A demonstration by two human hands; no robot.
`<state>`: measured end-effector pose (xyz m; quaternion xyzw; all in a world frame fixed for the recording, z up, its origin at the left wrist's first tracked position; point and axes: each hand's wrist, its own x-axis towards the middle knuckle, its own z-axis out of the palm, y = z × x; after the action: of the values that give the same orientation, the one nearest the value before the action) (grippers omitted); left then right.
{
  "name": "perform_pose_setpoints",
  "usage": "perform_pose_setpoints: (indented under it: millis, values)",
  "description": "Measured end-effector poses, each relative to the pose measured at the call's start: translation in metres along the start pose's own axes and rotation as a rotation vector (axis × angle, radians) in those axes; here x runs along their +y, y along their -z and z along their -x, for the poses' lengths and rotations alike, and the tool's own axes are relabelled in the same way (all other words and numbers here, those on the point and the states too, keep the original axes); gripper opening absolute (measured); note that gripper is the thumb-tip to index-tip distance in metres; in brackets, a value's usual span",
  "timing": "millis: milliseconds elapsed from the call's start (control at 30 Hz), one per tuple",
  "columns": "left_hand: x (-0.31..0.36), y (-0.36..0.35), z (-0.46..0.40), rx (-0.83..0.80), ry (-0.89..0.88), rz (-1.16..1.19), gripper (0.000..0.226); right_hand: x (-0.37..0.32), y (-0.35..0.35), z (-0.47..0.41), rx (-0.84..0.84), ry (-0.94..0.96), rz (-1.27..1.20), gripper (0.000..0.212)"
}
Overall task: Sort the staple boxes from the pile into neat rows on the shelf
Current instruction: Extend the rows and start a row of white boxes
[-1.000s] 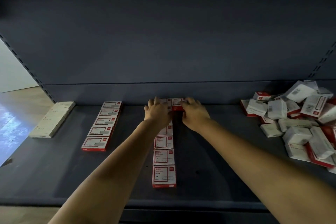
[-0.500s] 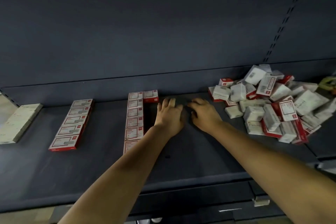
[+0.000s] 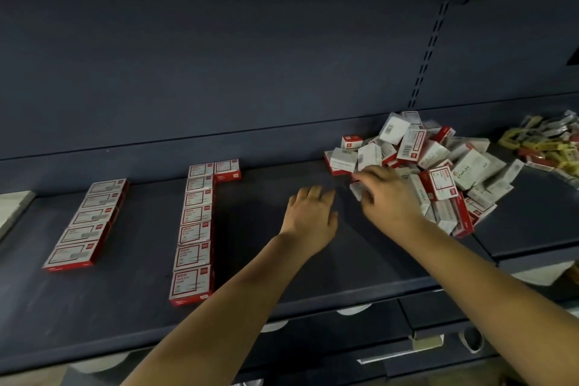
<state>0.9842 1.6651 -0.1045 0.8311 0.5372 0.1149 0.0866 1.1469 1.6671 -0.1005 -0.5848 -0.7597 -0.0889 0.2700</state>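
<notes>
Currently, item by item:

Shelf [image 3: 282, 291]: dark, carrying all stock listed below.

Left row [image 3: 86, 224]: five red-and-white staple boxes lying flat, end to end, running front to back.

Middle row [image 3: 195, 229]: seven boxes lying in a line front to back, touching one another; one further box [image 3: 227, 170] is sitting just beside the rearmost, beginning a second row.

Pile [image 3: 438, 172]: loose boxes heaped at the right against the back panel, lying at all angles, some face down, some on edge. Much stock is remaining here, so the sorting appears well short of done.

Left hand [image 3: 310, 216]: hovering over bare shelf between the middle row and the pile, fingers spread and relaxed, holding nothing.

Right hand [image 3: 388, 197]: reaching into the near-left edge of the pile, fingers curling down onto the boxes; whether it is already gripping one I cannot tell, as blur and the back of the hand are hiding the fingertips.

Yellow packets [image 3: 545, 144]: lying further right, apart from the pile.

Step in hand, as judged: fetching the next box. Next move is calling for a firm pinch on a single box, turning it label-up, and setting it flush in front of the lone box.
</notes>
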Motion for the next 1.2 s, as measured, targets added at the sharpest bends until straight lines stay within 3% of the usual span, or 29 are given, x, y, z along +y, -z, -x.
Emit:
perform_pose_setpoints:
  millis: [133,267,533,767,1000,1200]
  values:
    - [0.019,-0.003,-0.004,-0.033,-0.049,-0.009,0.049,0.017,0.021,-0.009,-0.228,-0.104,0.224,0.042]
    - [0.028,-0.008,-0.007,-0.078,-0.089,-0.016,0.049,0.027,0.025,-0.020,-0.440,-0.211,0.357,0.038]
    - [0.016,-0.011,-0.008,-0.100,-0.072,-0.008,0.048,0.031,0.029,-0.023,-0.451,-0.151,0.391,0.034]
    - [0.009,-0.008,-0.009,-0.076,-0.046,0.056,0.048,0.028,0.039,-0.025,-0.377,-0.151,0.199,0.030]
    - [-0.004,-0.001,-0.007,-0.099,0.207,0.689,0.043,0.013,0.044,-0.028,-0.238,-0.287,-0.305,0.034]
    - [-0.016,0.014,0.003,-0.045,0.338,1.209,0.036,-0.007,0.038,-0.028,-0.243,-0.473,-0.695,0.037]
